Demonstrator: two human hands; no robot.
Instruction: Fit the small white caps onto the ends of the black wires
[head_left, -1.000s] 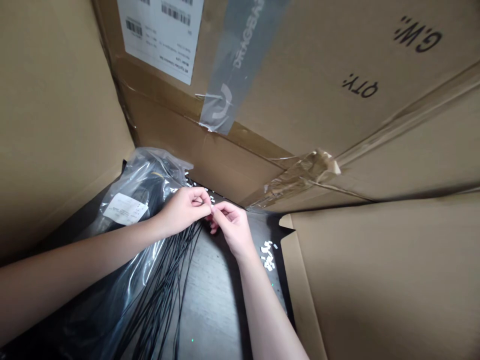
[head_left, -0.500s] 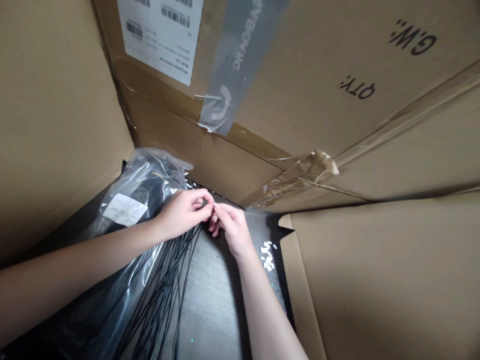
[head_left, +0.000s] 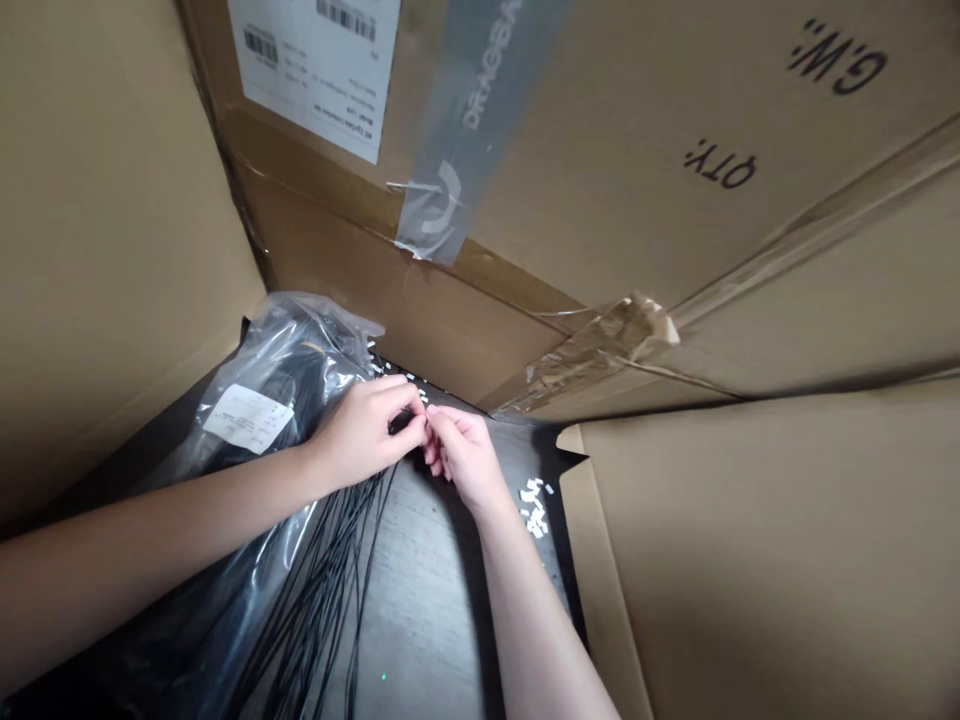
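Note:
My left hand [head_left: 375, 425] is closed in a pinch, its fingertips meeting those of my right hand [head_left: 469, 455]. A thin black cable seems to run into the left hand's grip; most of it is hidden by the fingers. My right hand also pinches, with a tiny pale bit just visible at its fingertips, too small to name. Below the left hand, a bundle of thin black cables [head_left: 322, 590] fans toward me across the grey surface [head_left: 420, 580]. Beside the left forearm lies a clear plastic bag [head_left: 300, 325] of black cables, with a white label [head_left: 248, 418] on it.
Small white pieces [head_left: 535, 508] lie in a pile right of my right wrist, and more are scattered beyond the left hand. Cardboard walls [head_left: 765, 540] close in on the right, left and far side. Torn brown tape [head_left: 607, 345] sticks out at the far wall's base.
My left fingers have shifted slightly and the fingertips of both hands are closer together. The dark strand and white bit between them show less. The view has moved a little.

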